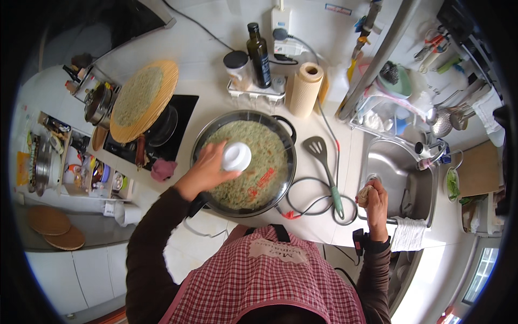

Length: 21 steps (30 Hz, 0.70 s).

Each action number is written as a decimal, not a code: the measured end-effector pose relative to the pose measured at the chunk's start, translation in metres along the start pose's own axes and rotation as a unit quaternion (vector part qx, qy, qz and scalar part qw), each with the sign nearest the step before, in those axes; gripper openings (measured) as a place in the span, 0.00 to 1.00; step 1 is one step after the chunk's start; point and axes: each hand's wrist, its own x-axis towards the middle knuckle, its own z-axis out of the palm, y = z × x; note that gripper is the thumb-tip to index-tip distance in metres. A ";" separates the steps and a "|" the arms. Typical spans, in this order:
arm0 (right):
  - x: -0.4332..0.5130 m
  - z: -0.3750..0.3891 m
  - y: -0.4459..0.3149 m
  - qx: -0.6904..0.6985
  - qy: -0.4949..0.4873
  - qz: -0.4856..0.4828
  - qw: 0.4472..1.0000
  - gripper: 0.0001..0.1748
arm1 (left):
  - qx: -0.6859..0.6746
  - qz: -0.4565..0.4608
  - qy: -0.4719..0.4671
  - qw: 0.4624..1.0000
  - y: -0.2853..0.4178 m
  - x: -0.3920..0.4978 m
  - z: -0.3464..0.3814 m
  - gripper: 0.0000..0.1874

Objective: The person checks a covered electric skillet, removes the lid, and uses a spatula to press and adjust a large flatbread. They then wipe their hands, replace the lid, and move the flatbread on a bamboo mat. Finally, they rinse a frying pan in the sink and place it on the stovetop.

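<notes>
My left hand (204, 170) is at the white knob (236, 156) of a glass lid (279, 190), fingers and thumb spread around its left side. The hand is blurred, so I cannot tell whether it grips the knob. The lid covers a round black electric pan (292, 128) holding a large, flat, green-flecked pancake (247, 133). Near the sink's left edge, my right hand (377, 202) is closed on a crumpled beige cloth or paper towel (364, 197). Left of that hand lies a slotted spatula (323, 162) with a green handle.
A looped cable (297, 182) lies around the spatula. Behind the pan stand a paper towel roll (306, 91), a dark bottle (259, 56) and a jar (237, 71). To the left, a woven tray (172, 81) bears another pancake (139, 95) over the cooktop (188, 107). A steel sink (388, 152) is at right.
</notes>
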 end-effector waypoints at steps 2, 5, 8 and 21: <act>0.012 -0.010 -0.028 -0.098 -0.027 -0.015 0.995 0.08 | -0.013 0.001 -0.043 0.999 0.016 -0.040 -0.041 0.44; 0.026 -0.018 -0.073 -0.293 -0.028 -0.283 0.913 0.11 | -0.051 -0.019 -0.104 0.993 0.048 -0.102 -0.116 0.34; 0.043 -0.005 -0.119 -0.192 -0.057 -0.073 0.977 0.27 | -0.130 -0.027 -0.080 0.988 0.076 -0.138 -0.185 0.32; 0.225 0.183 -0.163 -0.273 0.011 -0.426 0.862 0.14 | -0.049 0.182 0.277 0.942 0.093 0.099 -0.157 0.22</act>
